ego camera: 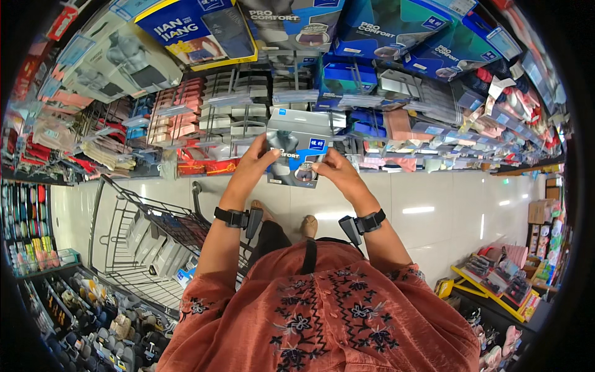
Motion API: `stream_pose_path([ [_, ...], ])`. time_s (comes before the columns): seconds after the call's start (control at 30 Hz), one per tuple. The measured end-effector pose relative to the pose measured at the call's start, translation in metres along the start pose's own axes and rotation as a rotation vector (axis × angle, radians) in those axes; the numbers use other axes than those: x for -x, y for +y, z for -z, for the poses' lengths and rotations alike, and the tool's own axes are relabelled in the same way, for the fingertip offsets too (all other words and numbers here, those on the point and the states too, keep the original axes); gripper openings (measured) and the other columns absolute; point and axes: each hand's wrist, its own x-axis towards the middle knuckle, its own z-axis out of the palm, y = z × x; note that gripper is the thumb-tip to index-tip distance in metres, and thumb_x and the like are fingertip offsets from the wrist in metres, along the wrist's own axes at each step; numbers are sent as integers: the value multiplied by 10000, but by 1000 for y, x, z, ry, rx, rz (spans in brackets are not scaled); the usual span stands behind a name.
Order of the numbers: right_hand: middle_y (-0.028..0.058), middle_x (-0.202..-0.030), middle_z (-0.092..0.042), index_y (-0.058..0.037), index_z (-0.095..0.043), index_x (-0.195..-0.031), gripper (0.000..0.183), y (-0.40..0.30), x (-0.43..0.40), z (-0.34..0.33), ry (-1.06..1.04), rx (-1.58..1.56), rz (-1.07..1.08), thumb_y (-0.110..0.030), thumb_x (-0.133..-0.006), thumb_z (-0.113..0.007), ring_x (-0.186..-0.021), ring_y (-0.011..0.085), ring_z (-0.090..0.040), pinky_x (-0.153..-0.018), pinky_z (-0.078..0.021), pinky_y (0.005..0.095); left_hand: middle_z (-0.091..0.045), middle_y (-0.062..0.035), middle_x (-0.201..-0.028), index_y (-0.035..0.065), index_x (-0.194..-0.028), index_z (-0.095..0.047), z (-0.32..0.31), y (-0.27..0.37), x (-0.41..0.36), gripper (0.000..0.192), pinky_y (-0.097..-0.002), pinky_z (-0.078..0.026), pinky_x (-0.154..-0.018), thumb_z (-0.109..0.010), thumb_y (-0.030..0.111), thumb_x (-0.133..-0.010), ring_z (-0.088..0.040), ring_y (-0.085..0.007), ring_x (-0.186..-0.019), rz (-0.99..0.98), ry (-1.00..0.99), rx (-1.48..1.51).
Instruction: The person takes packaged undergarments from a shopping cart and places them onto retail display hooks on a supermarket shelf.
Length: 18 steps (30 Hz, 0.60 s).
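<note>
Between my two hands is a grey and blue underwear box (pixel 293 139) with a hang-tab top, its printed front tilted up towards me. My left hand (pixel 253 160) grips its left edge, the thumb lying on the front. At the opposite side my right hand (pixel 339 169) pinches the lower right edge with the thumb on the front. Just beyond the box, packaged underwear hangs in rows from metal display hooks (pixel 297 69). Among these are blue boxes (pixel 346 76) and grey-white boxes (pixel 251 90).
Large display boxes (pixel 200 32) line the shelf top. A wire shopping cart (pixel 125 237) stands at my left, carrying several grey boxes (pixel 158 246). Slippers (pixel 116 344) fill a rack behind it. At right, a yellow-framed display stand (pixel 492 288) rests on the tiled floor (pixel 432 232).
</note>
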Motion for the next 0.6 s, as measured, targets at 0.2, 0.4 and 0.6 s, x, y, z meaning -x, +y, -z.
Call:
stream_pose_path([
  [0.2,22,-1077,-631,-50,-566,-1246,365,-5,-21,8,98,-22,37,-145,-908,-662,-982,118,-577,-875,-452,277,-595,-59,-1253,38,-1385,-473,8,-5,-33,503,-294,-405,-1012,-634,230,-949,-540,-141,-1153,42,-28,-64],
  [0.4,42,-1067,-641,-28,-564,-1244,380,-1,-49,14,203,36,72,-156,-901,-666,-986,132,-587,-867,-454,285,-598,-43,-1250,50,-1347,-491,12,-15,-63,427,-296,-415,-1007,-626,152,-955,-537,-127,-1152,0,-46,-57],
  [0.6,100,-1143,-648,-14,-536,-1292,418,-18,-65,16,203,45,151,-129,-906,-649,-1047,165,-598,-930,-457,306,-599,-82,-1230,22,-1409,-429,18,-17,-81,552,-312,-454,-970,-658,157,-924,-558,-164,-1114,-112,-1,-47],
])
